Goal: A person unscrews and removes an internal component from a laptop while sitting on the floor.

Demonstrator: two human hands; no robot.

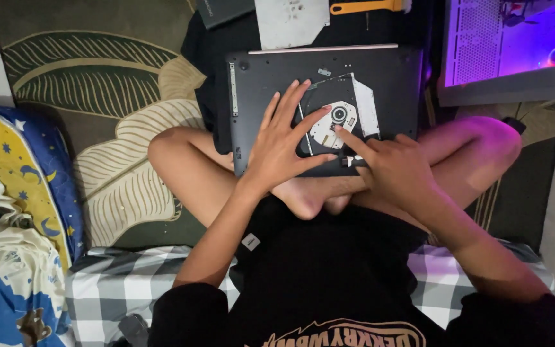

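A dark grey laptop (pixel 271 71) lies upside down across my crossed legs. Its optical drive tray (pixel 345 115) sits exposed in the base, showing a round spindle and a white plate. My left hand (pixel 281 144) rests flat on the laptop's bottom with fingers spread, its thumb and fingertips touching the left edge of the drive. My right hand (pixel 390 164) is at the laptop's near edge, index finger stretched out onto the drive's white plate, the other fingers curled. Neither hand holds anything.
A metal panel (pixel 290 22), a dark flat case (pixel 223 9) and an orange-handled tool (pixel 364 6) lie beyond the laptop. A computer case (pixel 509 51) glowing purple stands at the right. Leaf-patterned rug (pixel 97 96), chequered cushion (pixel 123 289), starry bedding (pixel 14 193) at left.
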